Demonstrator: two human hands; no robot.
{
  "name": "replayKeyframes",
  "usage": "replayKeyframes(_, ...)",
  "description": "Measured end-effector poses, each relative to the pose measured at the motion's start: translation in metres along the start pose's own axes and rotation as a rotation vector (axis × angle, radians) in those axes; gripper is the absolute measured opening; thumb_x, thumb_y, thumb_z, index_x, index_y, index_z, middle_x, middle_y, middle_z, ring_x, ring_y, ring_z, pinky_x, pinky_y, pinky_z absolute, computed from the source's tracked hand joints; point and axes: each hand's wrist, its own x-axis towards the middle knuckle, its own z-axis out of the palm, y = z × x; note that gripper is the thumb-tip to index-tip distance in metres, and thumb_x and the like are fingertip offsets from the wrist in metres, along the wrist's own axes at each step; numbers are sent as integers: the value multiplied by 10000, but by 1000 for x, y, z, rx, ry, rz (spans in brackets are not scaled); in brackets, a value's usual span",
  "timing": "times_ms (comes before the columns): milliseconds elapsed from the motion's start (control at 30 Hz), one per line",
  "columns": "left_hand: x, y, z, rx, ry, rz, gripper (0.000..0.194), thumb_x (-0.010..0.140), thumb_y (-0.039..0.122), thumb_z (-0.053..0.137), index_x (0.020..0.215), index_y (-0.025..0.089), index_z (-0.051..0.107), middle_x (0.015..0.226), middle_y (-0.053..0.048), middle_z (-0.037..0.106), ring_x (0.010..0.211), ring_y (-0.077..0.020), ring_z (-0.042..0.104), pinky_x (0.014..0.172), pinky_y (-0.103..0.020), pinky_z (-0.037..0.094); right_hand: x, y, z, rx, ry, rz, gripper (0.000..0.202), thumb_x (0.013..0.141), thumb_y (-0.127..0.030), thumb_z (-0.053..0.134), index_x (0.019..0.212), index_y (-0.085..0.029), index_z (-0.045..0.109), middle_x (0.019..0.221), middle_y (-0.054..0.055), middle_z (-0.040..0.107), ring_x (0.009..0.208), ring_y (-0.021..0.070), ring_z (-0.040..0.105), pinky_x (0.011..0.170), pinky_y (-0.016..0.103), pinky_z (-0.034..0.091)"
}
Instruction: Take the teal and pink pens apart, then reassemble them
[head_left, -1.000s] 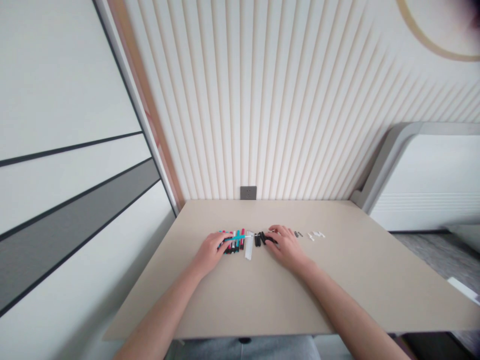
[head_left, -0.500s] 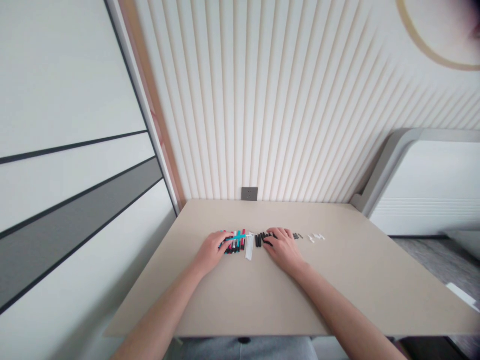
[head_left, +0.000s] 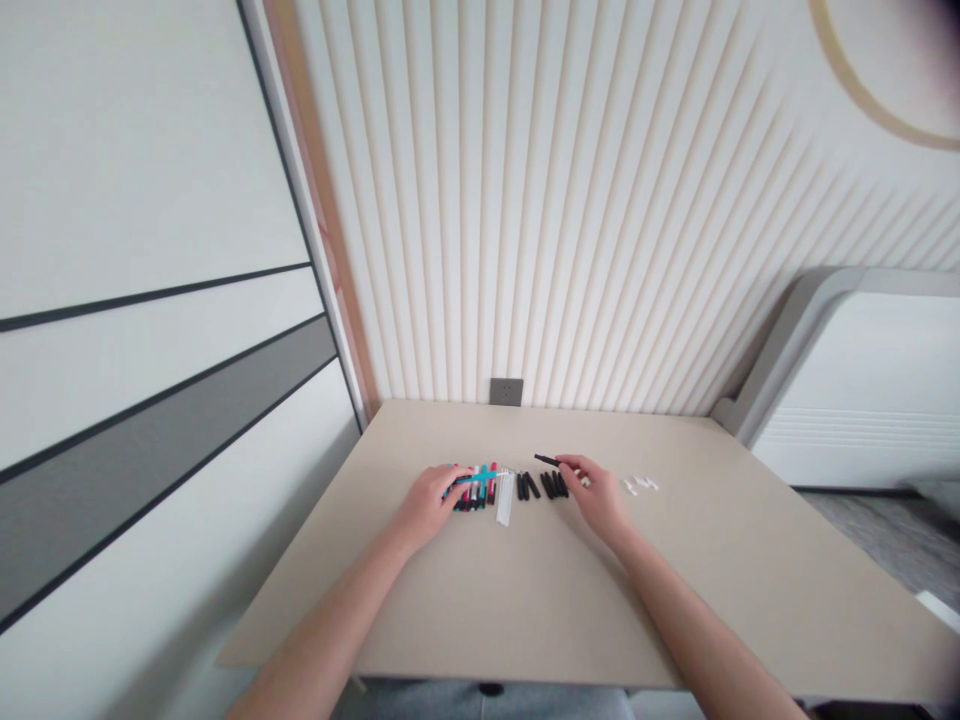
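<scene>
My left hand (head_left: 429, 502) is closed on a blue pen piece (head_left: 480, 478), whose thin white end points right. Beneath and beside it lie several pens (head_left: 473, 498) in red, blue, white and black. My right hand (head_left: 598, 498) pinches a slim black pen barrel (head_left: 547, 460) by its right end, lifted above the table and pointing left. Just below it rest several black barrels (head_left: 554, 486), with a smaller group of black barrels (head_left: 527, 487) to their left. White thin sticks (head_left: 505, 500) lie in a bundle between the pens and the black barrels.
Small white pieces (head_left: 640, 484) are scattered right of my right hand. Everything lies on a beige table (head_left: 450, 610). A ribbed wall (head_left: 480, 200) with a dark socket (head_left: 506, 391) rises behind it, and a pale cabinet (head_left: 150, 420) stands at the left.
My right hand has picked up a black barrel from the group and raised it, moving slightly right. My left hand still holds the blue piece in much the same place. The view has shifted slightly.
</scene>
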Motion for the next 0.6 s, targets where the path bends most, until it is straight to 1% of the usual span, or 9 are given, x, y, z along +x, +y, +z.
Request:
replayKeyframes(133,-1,1,0,-12,-7,-11,234,964,319,476,1117,240,634,1025,-43,707,913,-191,642,835,-330,493,1,-1,-4,95,0,1,305,875,-423,535,1021,-204,690,907,63,703,745,194,589,718,341,497)
replayKeyframes(233,-1,2,-1,-26,3,-2,236,963,325,477,1117,239,634,1020,-44,708,908,-189,643,829,-326,496,0,-7,-4,119,-19,-36,285,865,-400,553,1029,-206,682,912,66,699,761,194,585,750,350,493)
replayKeyframes(300,-1,3,-2,-29,5,0,238,963,326,477,1118,238,635,1013,-43,709,899,-186,642,822,-322,497,-1,-12,-2,136,-32,-61,277,868,-387,546,1035,-206,674,950,74,701,785,195,591,764,353,494)
replayKeyframes(367,0,3,-2,-32,5,-1,239,964,325,476,1121,236,633,1014,-45,708,900,-186,641,828,-323,496,-2,-15,-2,142,-43,-69,269,871,-373,538,1042,-209,666,976,75,700,802,195,595,766,351,496)
replayKeyframes(600,-1,3,-2,-43,2,9,232,968,320,476,1131,243,622,1034,-39,704,910,-184,640,839,-330,494,-2,-19,-3,119,-50,-83,230,871,-337,539,1022,-219,666,954,61,697,815,194,599,766,340,491)
